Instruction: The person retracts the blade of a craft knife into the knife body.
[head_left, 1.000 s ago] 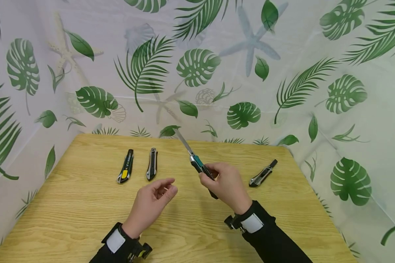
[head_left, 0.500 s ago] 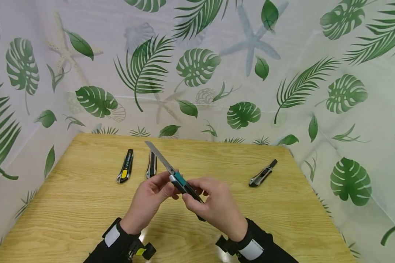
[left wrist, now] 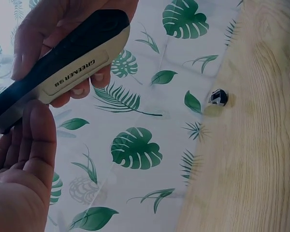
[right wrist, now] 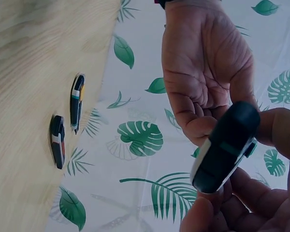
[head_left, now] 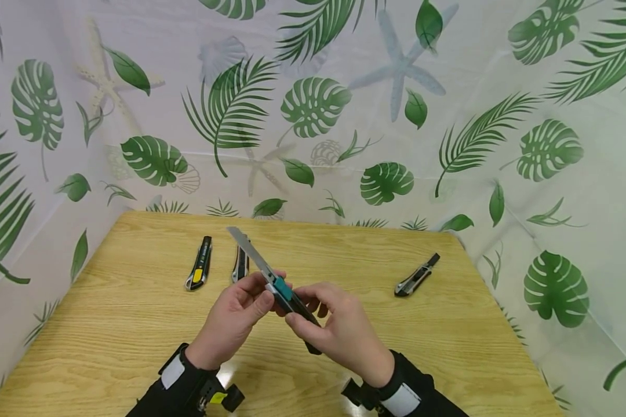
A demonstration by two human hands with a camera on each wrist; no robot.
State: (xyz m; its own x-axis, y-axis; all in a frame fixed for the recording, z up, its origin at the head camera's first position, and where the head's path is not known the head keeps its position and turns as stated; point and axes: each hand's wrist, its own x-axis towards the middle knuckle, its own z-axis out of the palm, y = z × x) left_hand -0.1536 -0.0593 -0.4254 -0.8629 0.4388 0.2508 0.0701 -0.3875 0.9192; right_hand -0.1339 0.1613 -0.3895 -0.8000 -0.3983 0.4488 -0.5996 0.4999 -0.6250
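Both my hands hold a utility knife [head_left: 298,308] with a black body, a teal slider and a long bare blade pointing up and to the left. My left hand [head_left: 228,322] pinches it at the front of the handle, below the blade. Toward the rear end, the thumb and fingers of my right hand [head_left: 344,327] grip the handle. The left wrist view shows the pale side of the knife [left wrist: 82,67] with lettering reading GREENER. From the right wrist, the dark butt end of the knife [right wrist: 227,147] faces the camera.
Behind the raised blade lies a grey-black utility knife [head_left: 239,265], partly covered. A black-and-yellow utility knife [head_left: 200,266] lies left of it, and another dark utility knife [head_left: 416,275] lies on the right. The wooden table [head_left: 109,324] meets a leaf-patterned sheet [head_left: 313,35] at the back.
My right hand has brought the knife left and down, and my left hand has taken hold of its front. Over the last half second, both hands have barely moved.
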